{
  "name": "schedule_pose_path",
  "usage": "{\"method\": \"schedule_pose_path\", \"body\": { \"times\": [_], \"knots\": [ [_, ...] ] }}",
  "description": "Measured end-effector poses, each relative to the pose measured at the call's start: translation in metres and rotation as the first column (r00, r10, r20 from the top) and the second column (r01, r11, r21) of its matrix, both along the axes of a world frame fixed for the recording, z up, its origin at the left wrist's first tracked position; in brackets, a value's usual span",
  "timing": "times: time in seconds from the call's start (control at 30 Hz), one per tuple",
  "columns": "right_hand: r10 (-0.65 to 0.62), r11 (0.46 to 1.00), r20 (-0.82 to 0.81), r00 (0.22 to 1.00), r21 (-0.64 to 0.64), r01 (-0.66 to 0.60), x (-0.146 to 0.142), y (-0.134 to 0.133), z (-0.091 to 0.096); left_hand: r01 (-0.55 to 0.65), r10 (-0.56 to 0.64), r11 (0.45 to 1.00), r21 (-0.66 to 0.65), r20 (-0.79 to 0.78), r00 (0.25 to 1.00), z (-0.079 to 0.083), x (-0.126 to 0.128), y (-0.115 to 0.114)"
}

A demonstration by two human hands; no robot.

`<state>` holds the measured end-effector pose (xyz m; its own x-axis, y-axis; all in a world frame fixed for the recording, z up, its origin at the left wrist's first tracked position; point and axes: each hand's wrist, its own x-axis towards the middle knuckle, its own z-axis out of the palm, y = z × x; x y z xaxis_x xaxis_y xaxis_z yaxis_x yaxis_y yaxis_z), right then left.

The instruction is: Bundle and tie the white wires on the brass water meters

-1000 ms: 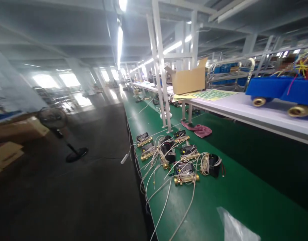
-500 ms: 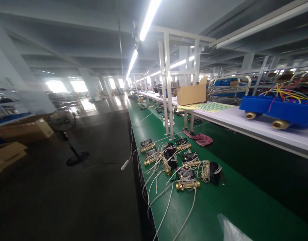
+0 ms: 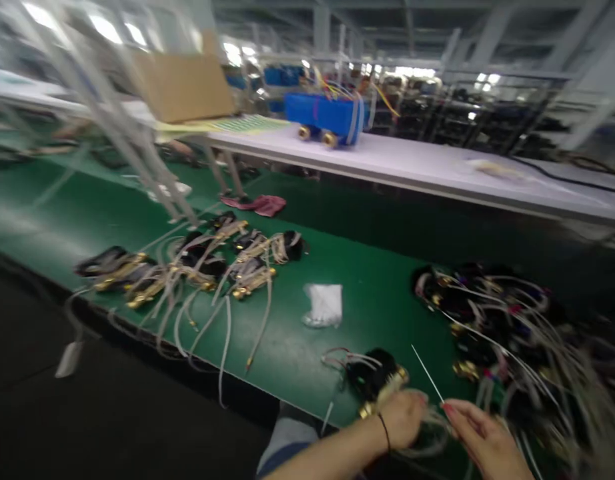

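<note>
My left hand (image 3: 403, 419), a dark band at its wrist, is closed around a bundle of grey cable (image 3: 430, 437). The cable lies beside a black-and-brass pump assembly (image 3: 372, 375) on the green bench. Just to the right, my right hand (image 3: 482, 433) pinches a thin white strip, which looks like a cable tie (image 3: 427, 373), pointing up and to the left. Both hands are close together at the bench's near edge. Motion blur hides the finer detail of the fingers.
Several similar brass-and-black assemblies with trailing cables (image 3: 252, 277) lie to the left, and a tangled heap (image 3: 507, 333) lies to the right. A clear plastic bag (image 3: 325, 305) sits between them. Behind is a raised white shelf (image 3: 412, 150) with a blue bin (image 3: 322, 113) and a cardboard box (image 3: 180, 87).
The view has swung right and down along the bench. Both hands, the white strip, the nearest assembly and the right-hand heap have come into view; no hands showed before.
</note>
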<state>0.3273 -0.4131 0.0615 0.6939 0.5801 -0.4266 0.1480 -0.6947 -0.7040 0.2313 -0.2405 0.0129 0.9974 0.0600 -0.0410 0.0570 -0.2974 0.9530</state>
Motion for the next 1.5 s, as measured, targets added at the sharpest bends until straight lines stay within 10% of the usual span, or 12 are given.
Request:
{"method": "schedule_pose_path", "body": {
  "times": [0.13,0.53,0.93,1.27,1.5],
  "knots": [
    [-0.095,0.995,-0.109,0.99,0.018,0.098,-0.036,-0.052,0.014,-0.141,0.135,0.989,-0.049,-0.1,0.986,-0.013,0.014,-0.043],
    [-0.176,0.982,-0.156,0.972,0.038,0.184,-0.066,-0.082,-0.023,-0.208,0.2,0.977,-0.053,-0.124,0.972,-0.014,0.008,-0.037],
    [-0.278,0.897,0.038,0.96,0.368,0.245,-0.074,-0.02,-0.05,-0.179,0.172,0.976,0.126,0.059,0.983,-0.02,0.006,-0.038],
    [-0.071,0.997,0.661,0.747,0.025,0.073,-0.086,-0.018,-0.033,-0.112,0.112,0.992,0.064,-0.001,0.994,-0.011,0.005,-0.042],
    [-0.036,0.997,0.666,0.745,0.069,-0.014,-0.067,-0.016,-0.019,0.153,-0.154,0.985,0.078,0.019,0.988,0.0,0.005,-0.03]
  ]
}}
